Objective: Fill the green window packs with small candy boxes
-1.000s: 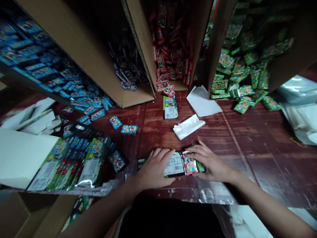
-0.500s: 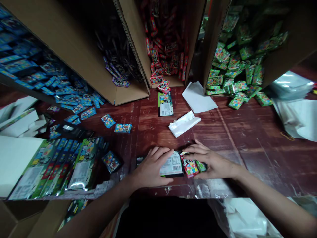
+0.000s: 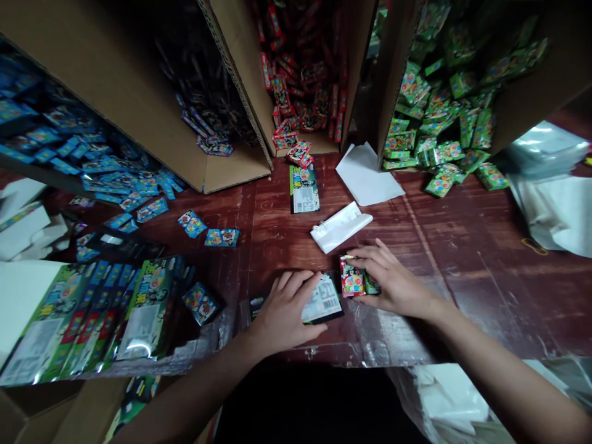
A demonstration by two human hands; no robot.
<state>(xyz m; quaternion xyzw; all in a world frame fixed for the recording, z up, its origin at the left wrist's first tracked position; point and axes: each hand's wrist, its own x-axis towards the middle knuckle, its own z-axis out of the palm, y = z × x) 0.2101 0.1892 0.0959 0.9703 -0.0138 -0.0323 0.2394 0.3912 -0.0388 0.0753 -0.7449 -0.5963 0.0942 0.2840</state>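
Lays the left hand (image 3: 287,308), palm down, over a black pack (image 3: 322,300) on the tabletop (image 3: 467,265). Holds a red packet (image 3: 352,277) and a green packet (image 3: 371,285) side by side in the right hand (image 3: 393,282), just beside the pack. Shows, farther ahead, a white strip (image 3: 341,228), a white sheet (image 3: 369,179) and a card (image 3: 305,194); to the left, loose blue packets (image 3: 222,238); along the back, open cartons (image 3: 238,37).

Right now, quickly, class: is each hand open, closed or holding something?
Left hand: open, spread over the flat, black-edged rectangular printed package.
Right hand: closed, holding the small red rectangular printed box and small green printed box.
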